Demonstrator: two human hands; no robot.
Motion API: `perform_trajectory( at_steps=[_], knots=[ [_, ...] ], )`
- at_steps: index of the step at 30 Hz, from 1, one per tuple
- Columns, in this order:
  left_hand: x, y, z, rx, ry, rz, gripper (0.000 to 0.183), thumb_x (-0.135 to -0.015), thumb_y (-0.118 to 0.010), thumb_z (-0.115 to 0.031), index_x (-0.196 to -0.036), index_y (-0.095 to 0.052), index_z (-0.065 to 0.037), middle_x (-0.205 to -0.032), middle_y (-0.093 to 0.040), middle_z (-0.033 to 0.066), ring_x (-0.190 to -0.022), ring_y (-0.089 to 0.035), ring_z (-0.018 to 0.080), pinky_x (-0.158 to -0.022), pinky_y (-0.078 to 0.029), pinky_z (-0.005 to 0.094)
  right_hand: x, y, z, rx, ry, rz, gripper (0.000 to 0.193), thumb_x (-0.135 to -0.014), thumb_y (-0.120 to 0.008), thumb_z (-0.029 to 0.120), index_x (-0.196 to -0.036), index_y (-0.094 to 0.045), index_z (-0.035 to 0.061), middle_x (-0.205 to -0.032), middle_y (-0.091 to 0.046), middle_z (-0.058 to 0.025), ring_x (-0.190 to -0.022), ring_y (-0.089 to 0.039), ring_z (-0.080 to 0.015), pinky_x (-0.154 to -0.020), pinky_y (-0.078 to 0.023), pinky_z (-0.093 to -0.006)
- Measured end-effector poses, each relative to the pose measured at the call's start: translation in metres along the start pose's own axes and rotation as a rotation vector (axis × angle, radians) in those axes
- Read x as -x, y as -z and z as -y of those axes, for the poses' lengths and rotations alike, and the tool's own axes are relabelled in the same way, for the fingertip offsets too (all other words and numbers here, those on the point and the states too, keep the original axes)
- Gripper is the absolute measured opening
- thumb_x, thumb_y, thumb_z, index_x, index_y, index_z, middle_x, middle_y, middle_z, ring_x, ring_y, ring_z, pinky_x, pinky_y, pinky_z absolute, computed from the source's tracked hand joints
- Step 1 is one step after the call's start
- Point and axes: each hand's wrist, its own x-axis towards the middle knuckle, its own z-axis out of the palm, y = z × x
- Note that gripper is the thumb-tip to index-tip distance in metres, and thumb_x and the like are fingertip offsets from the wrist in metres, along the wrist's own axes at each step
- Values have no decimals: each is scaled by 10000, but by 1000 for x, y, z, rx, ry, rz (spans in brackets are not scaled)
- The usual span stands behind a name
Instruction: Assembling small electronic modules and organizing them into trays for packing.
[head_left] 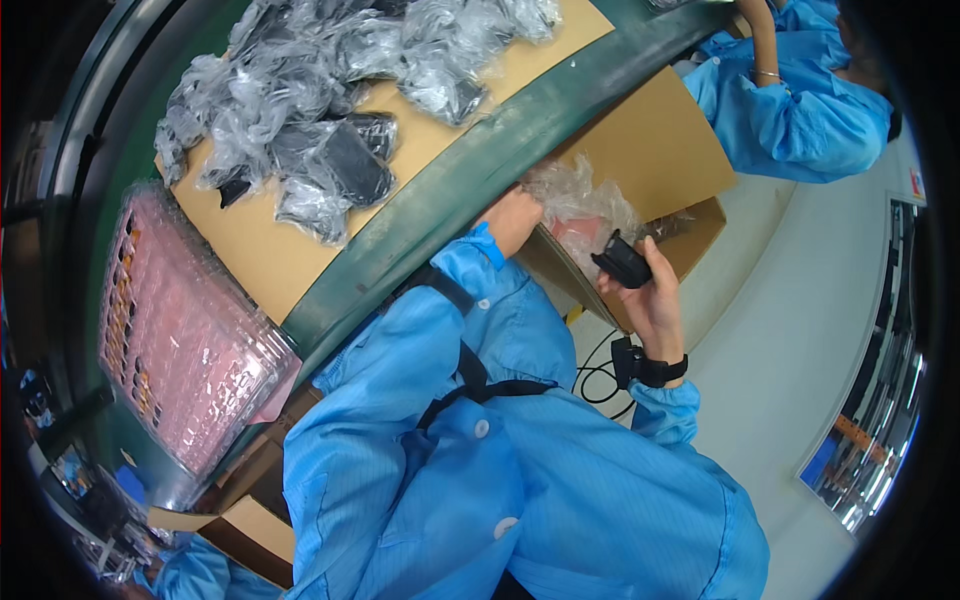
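Note:
In my right hand (pixel 655 300) is a small black plastic housing (pixel 621 262) with a hollow, notched end, pinched between thumb and fingers above an open cardboard box. My left hand (pixel 513 221) is closed at the box's left side, on crumpled clear plastic bags (pixel 580 190); its fingertips are partly hidden. More clear plastic and something pinkish lie inside the box (pixel 690 245). On the bench to the left, a heap of black parts in clear bags (pixel 330 165) rests on a cardboard sheet (pixel 265 260).
Stacked clear trays with pink wrapping (pixel 190 340) stand at the bench's left end. The green bench edge (pixel 440 190) runs diagonally past my left arm. Another person in blue (pixel 790 95) works at the upper right. A black cable (pixel 598 385) hangs below the box.

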Motion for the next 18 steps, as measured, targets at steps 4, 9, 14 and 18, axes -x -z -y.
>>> perform_trajectory(
  at_steps=[4, 9, 14, 18],
  knots=[
    [82, 66, -27, 98, 62, -418, 166, -708, -624, -80, -835, -685, 8, -994, -643, 164, -1017, -596, 334, -905, -471, 413, 13, -103, -20, 98, -74, 26, 446, -1023, -487, 341, -1024, -577, -96, -884, -673, -222, -620, -672, -255, -458, -518, -304],
    [301, 246, -49, 526, 252, -98, 242, -774, -706, -106, -1003, -660, -40, -970, -648, 110, -957, -614, 311, -853, -476, 399, 63, -281, -48, 255, -54, 316, 324, -1010, -537, 294, -989, -561, -28, -839, -669, -165, -619, -673, -227, -437, -509, -292],
    [592, 405, -49, 525, 451, -543, 304, -773, -779, -98, -1062, -691, -59, -1007, -705, 104, -914, -668, 286, -816, -517, 381, 187, -478, -145, 406, -29, 620, 145, -902, -672, 94, -946, -560, 14, -972, -664, -142, -740, -663, -179, -564, -510, -270],
    [769, 458, -49, 218, 924, -844, 274, -823, -715, -67, -1088, -677, -9, -1011, -719, 137, -959, -693, 235, -846, -526, 331, 260, -577, -207, 563, -87, 788, 177, -848, -719, 49, -964, -594, 3, -966, -665, -117, -809, -646, -138, -647, -503, -248]
  ],
)
